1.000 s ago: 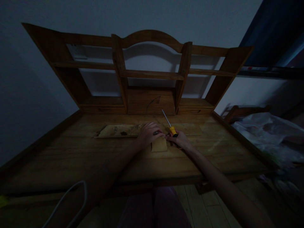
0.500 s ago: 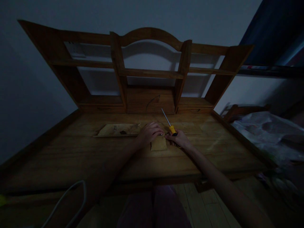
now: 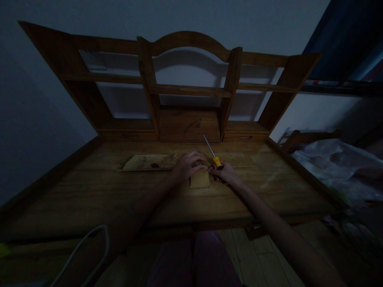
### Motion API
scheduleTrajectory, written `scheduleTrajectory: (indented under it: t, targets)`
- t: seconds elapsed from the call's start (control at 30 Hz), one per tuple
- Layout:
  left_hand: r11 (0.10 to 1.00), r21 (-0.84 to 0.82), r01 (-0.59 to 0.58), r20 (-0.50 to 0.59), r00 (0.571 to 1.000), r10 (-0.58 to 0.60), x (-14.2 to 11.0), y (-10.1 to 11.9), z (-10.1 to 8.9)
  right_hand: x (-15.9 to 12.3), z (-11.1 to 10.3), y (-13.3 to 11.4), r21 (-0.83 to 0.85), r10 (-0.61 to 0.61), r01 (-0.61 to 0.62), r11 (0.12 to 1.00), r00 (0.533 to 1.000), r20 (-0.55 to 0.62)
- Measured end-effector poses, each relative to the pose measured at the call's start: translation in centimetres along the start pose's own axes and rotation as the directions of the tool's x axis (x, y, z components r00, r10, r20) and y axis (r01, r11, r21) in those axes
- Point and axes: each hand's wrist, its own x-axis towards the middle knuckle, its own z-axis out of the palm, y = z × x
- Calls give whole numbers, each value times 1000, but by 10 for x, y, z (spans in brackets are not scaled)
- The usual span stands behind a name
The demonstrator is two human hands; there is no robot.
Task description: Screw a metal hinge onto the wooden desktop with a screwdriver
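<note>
A small tan, flat rectangular piece (image 3: 200, 180) lies on the desk; I cannot tell if it is wood or card. My left hand (image 3: 188, 164) is closed at its far end, fingers curled over it with the thumb along the edge. Small dark or shiny bits show under those fingers, too small to name. My right hand (image 3: 226, 173) is closed around the yellow-and-black handle of a screwdriver (image 3: 217, 162), whose metal shaft points up and away to the left. The right fingertips meet the piece's far right corner.
A long tan strip (image 3: 149, 162) with dark stains lies left of my hands on the wooden desk (image 3: 119, 199). Behind stands a shelf unit (image 3: 190, 91) with small drawers. A pale cord (image 3: 104, 239) loops at lower left. Clear plastic (image 3: 338, 163) covers things at right.
The fingers of my left hand have lifted and shifted slightly, showing more of the small bits beneath them. My right hand and the screwdriver stay almost in place.
</note>
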Motion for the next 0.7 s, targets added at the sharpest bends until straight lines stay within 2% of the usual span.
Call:
scheduleTrajectory:
  t: [0.13,0.4,0.7]
  targets:
    - [996,86,14,-8,1000,-13,-1,-1,0,0,0,-1,-4,-4,4,1000,1000,-4]
    - [995,22,-95,-26,995,96,-1,-3,7,0,-1,0,-24,4,-4,1000,1000,-4]
    - [996,28,-83,38,996,82,0,-4,5,0,0,-1,-9,1,-1,1000,1000,2]
